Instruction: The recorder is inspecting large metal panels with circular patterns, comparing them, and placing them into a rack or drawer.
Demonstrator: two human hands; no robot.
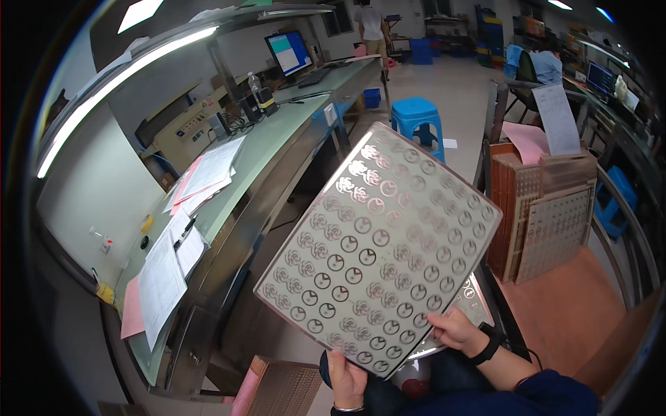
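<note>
A large flat panel (388, 256), pale and metallic with rows of round and flower-like patterns, is held up tilted before me. My left hand (346, 380) pinches its lower corner, thumb on the face. At the lower right edge, my right hand (458, 330) grips it the same way, thumb in front; the fingers behind are hidden. Beneath the panel, beside my right hand, part of a second patterned panel (476, 302) shows over a bright lit surface.
A green-topped workbench (239, 177) with papers (163, 281) and a monitor (289, 53) runs along the left. Stacked panels (555, 229) stand on a brown surface (562, 298) at the right. More panels (284, 390) sit low left. Ahead are a blue stool (415, 114) and two people farther off.
</note>
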